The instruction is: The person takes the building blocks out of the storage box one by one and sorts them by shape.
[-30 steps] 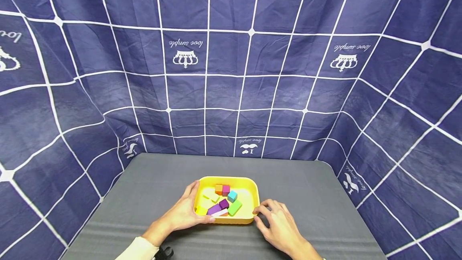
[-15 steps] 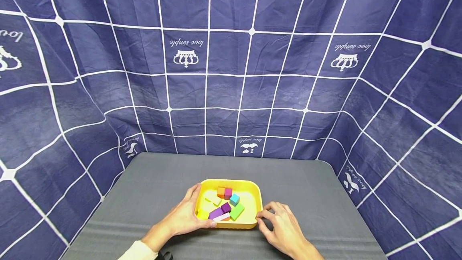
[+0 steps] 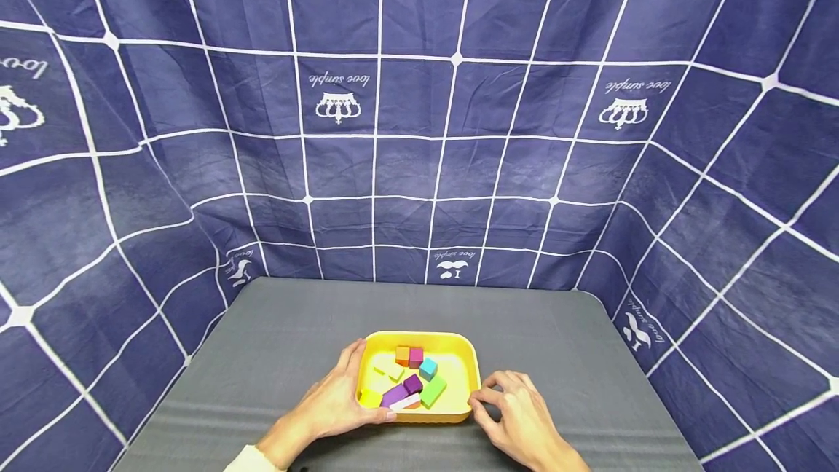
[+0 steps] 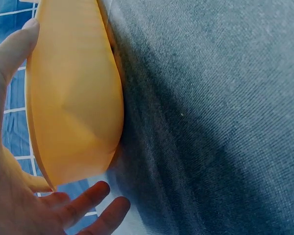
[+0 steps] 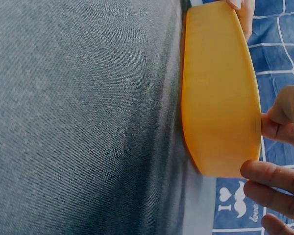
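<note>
A blue cloth [image 3: 413, 100] with white lines hangs behind and on both sides of a grey table [image 3: 557, 333]. On the table's near half, between 2 hands, is a yellow tray [image 3: 439, 419]. The left hand [image 3: 336, 400] grips its left end, thumb along the near rim; the right hand [image 3: 521, 415] pinches the near right corner. Inside lie a green block [image 3: 432, 391], a purple block [image 3: 395, 395], and 4 cubes: orange [image 3: 403, 356], magenta [image 3: 416, 358], light blue [image 3: 428, 368] and dark purple [image 3: 413, 384], among other pieces.
</note>
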Demonstrator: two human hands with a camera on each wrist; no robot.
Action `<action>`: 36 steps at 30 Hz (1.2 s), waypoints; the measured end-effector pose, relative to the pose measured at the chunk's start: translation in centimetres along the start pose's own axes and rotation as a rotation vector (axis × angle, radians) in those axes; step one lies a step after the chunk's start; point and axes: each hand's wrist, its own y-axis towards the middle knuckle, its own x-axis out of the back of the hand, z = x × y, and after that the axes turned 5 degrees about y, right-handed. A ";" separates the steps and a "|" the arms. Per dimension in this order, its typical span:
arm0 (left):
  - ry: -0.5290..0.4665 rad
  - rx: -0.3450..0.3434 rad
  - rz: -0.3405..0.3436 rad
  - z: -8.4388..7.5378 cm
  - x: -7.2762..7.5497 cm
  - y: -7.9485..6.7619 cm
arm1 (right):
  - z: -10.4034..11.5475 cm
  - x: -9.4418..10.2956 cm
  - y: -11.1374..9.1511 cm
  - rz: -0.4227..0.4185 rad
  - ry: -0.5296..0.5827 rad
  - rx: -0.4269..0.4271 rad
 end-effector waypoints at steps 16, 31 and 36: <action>0.022 -0.108 0.059 0.9 0.2 2.1 | -0.9 0.8 2.8 0.064 -0.066 -0.027; -0.042 -0.170 0.094 1.7 0.3 1.9 | -0.7 0.9 10.8 0.345 0.105 0.059; -0.088 -0.190 0.120 2.1 0.4 1.9 | -0.3 -0.7 13.0 0.572 0.247 0.116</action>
